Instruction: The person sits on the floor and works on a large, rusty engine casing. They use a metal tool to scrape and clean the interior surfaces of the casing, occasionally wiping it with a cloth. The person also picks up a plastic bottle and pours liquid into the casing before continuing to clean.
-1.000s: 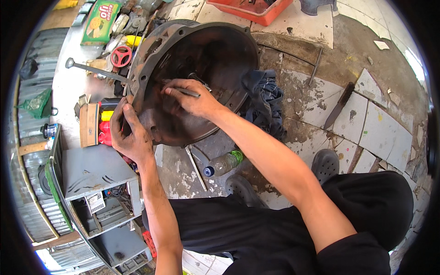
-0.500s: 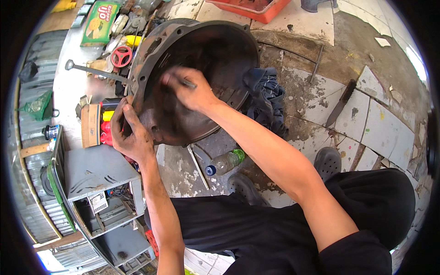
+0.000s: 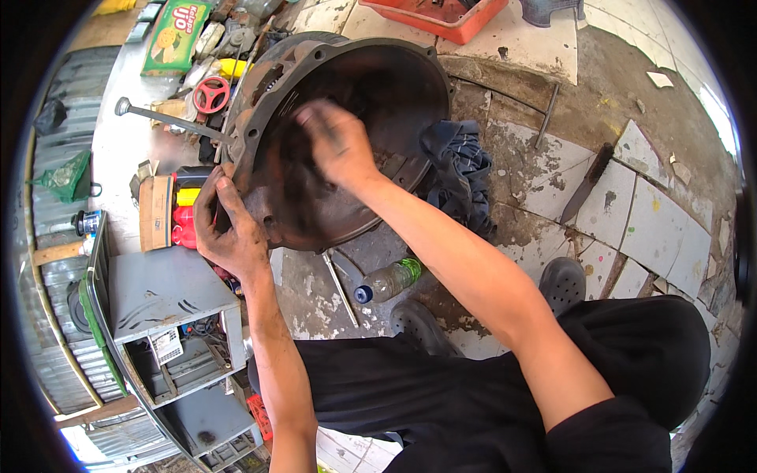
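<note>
A large dark metal bell housing (image 3: 378, 71), its wide mouth towards me, rests on the floor. My left hand (image 3: 229, 229) is closed on the housing's left rim, thumb and fingers pinched over the flange; dark grime covers the fingers. Inside the mouth, my right hand (image 3: 343, 150) is closed and partly smeared by motion. Something small and dark shows at its fingers, too blurred to name. Against the housing's right side lies a crumpled dark blue cloth (image 3: 461, 169).
A plastic bottle (image 3: 386, 281) and a thin metal rod (image 3: 341, 290) lie below the housing. To the right are a knife-like blade (image 3: 583, 189) and broken tiles. A red tray (image 3: 457, 24) stands behind; a grey cabinet (image 3: 165, 288) and a long bolt-like rod (image 3: 169, 120) are left.
My right hand has shifted slightly right inside the housing, still blurred. My left hand keeps its hold on the rim. The whole view has shifted a little.
</note>
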A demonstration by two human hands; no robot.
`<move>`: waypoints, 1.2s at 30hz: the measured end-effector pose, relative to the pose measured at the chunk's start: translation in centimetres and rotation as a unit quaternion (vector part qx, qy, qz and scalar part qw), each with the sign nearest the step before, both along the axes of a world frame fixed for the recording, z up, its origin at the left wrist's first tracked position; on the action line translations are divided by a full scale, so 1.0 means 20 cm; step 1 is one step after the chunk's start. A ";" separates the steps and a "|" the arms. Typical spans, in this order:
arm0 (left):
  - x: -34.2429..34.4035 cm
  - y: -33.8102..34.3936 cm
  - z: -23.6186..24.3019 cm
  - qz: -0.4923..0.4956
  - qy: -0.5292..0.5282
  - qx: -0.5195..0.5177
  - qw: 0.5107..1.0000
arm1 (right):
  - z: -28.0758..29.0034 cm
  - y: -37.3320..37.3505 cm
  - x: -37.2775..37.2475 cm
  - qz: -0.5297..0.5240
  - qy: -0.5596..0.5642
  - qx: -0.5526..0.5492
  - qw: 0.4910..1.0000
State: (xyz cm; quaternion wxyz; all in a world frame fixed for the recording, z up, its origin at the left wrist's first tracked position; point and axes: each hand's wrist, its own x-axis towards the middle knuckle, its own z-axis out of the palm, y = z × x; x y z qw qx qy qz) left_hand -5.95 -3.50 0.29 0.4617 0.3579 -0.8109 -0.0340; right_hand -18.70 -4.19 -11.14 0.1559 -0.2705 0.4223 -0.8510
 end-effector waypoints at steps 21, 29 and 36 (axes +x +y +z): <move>0.06 -0.05 -0.03 -0.047 0.015 -0.020 0.999 | -0.08 0.02 0.07 0.002 0.122 0.097 0.988; 0.06 -0.03 -0.01 -0.018 0.001 -0.031 0.999 | 0.06 0.11 0.05 0.345 -0.132 0.082 0.926; 0.01 0.00 0.00 0.002 -0.001 -0.014 1.000 | -0.04 0.02 0.15 0.147 0.042 0.083 0.985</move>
